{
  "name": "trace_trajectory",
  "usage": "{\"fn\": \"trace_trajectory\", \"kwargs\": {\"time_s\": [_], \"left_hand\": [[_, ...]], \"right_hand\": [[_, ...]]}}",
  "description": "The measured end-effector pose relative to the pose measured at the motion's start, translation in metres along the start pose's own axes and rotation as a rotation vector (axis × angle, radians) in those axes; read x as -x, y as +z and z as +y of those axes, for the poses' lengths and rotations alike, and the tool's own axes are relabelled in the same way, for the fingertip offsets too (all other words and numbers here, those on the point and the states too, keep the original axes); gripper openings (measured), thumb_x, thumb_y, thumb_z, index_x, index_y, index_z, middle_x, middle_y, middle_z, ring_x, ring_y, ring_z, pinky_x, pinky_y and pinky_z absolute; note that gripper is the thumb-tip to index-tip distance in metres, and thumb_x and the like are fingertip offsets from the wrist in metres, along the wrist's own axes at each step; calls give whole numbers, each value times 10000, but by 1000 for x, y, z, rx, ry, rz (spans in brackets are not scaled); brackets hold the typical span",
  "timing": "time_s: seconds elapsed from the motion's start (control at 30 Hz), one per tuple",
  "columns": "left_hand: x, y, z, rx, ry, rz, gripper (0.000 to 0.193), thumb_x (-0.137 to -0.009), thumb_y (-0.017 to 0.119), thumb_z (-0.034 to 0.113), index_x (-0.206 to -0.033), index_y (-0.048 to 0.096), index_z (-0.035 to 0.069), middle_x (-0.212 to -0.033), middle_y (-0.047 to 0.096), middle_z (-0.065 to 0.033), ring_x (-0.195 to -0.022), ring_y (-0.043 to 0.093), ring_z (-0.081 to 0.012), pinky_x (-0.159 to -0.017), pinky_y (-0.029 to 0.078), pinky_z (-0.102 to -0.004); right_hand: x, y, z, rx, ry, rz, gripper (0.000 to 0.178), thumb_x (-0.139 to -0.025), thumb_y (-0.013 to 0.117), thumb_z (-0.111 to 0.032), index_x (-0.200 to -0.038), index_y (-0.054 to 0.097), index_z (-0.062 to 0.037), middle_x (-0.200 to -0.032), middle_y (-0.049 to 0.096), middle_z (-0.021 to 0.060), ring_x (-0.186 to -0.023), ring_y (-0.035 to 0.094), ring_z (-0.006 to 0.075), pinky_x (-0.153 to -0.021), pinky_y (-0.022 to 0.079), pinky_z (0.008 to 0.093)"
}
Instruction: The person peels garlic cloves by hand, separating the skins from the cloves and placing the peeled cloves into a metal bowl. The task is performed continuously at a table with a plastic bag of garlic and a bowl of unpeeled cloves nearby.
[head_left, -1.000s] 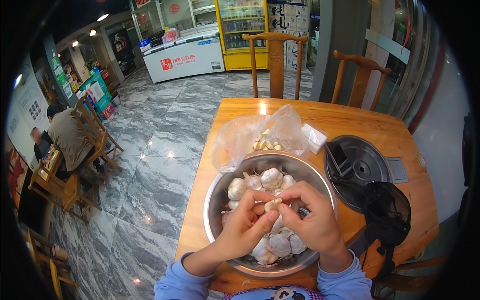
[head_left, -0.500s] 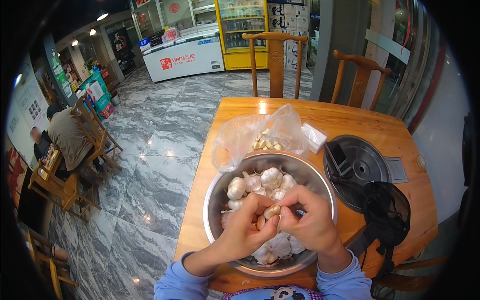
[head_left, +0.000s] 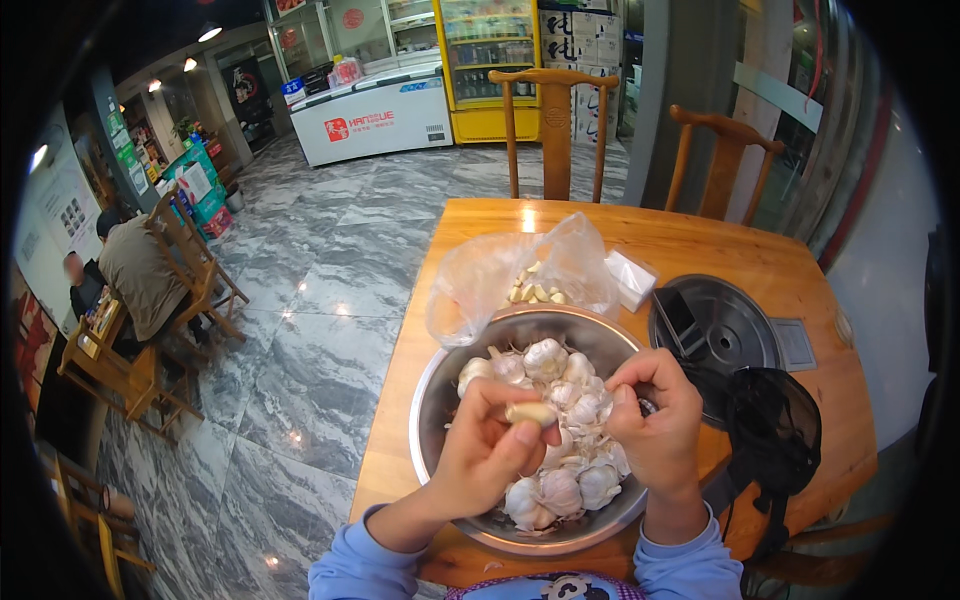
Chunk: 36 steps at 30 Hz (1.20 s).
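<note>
Stainless-steel bowl point(head_left: 435, 425) on the desk point(head_left: 720, 250) contains garlic bulbs point(head_left: 561, 491). Above it, the left hand point(head_left: 483, 455) grips a pale garlic clove point(head_left: 532, 412) between closed fingers; at the clove's 3 o'clock, the right hand point(head_left: 655, 430) has curled fingers, any hold indeterminable.

I hold a pale garlic clove point(head_left: 532, 412) nearly level in my left hand point(head_left: 484, 450). Whitish bulbs point(head_left: 584, 409) lie heaped in the steel bowl point(head_left: 434, 420).

Lamps point(head_left: 209, 31) glow at my upper left, glare spots the floor point(head_left: 350, 255) and table point(head_left: 400, 400), and my view bends toward its dark rim.
</note>
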<state>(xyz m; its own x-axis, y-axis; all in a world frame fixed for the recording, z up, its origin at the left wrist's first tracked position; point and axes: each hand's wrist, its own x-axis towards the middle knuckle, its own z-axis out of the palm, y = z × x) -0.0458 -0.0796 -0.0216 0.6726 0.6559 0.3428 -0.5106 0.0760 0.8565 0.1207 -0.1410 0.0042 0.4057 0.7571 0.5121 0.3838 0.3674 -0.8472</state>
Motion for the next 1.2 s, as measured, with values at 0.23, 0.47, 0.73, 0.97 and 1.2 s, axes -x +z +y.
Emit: {"fn": "trace_trajectory", "kwargs": {"time_s": [0.23, 0.47, 0.73, 0.97, 1.2], "left_hand": [[-13, -5, 9, 320, -226, 106, 299, -926, 467, 180, -1194, 432, 54, -945, 558, -154, -424, 354, -44, -389, 271, -172], [-14, -9, 9, 484, -371, -3, 298, -942, 418, 125, -1230, 428, 50, -876, 543, -106, -430, 334, -59, -406, 268, -191], [-12, -10, 3, 564, -506, -19, 166, -957, 434, 188, -1073, 442, 71, -802, 531, -95, -413, 304, -66, -391, 242, -200], [-9, -8, 1, 416, -425, 23, 204, -976, 437, 236, -1076, 444, 58, -792, 537, -87, -416, 307, -62, -378, 237, -206], [-9, -8, 2, 411, -454, 43, 226, -975, 446, 246, -1071, 463, 42, -770, 537, -74, -417, 308, -52, -390, 241, -197]], "right_hand": [[-8, 0, -1, 195, -155, -90, 150, -759, 598, 56, -887, 606, -22, -754, 556, 87, -551, 525, 141, -496, 402, 248], [-5, 0, -10, 56, -63, -233, 174, -761, 631, 62, -920, 630, -10, -786, 555, 42, -613, 497, 68, -536, 389, 205], [-5, 2, -10, -26, -68, -313, 169, -766, 661, 41, -923, 621, -10, -824, 569, 45, -630, 497, 70, -545, 386, 203], [-4, 1, -1, -55, -33, -331, 140, -760, 683, 29, -857, 591, -11, -818, 579, 52, -636, 510, 77, -548, 398, 207], [-4, 2, 3, 4, -149, -342, 144, -755, 679, 35, -845, 575, -6, -802, 583, 70, -643, 536, 117, -568, 430, 231]]}}
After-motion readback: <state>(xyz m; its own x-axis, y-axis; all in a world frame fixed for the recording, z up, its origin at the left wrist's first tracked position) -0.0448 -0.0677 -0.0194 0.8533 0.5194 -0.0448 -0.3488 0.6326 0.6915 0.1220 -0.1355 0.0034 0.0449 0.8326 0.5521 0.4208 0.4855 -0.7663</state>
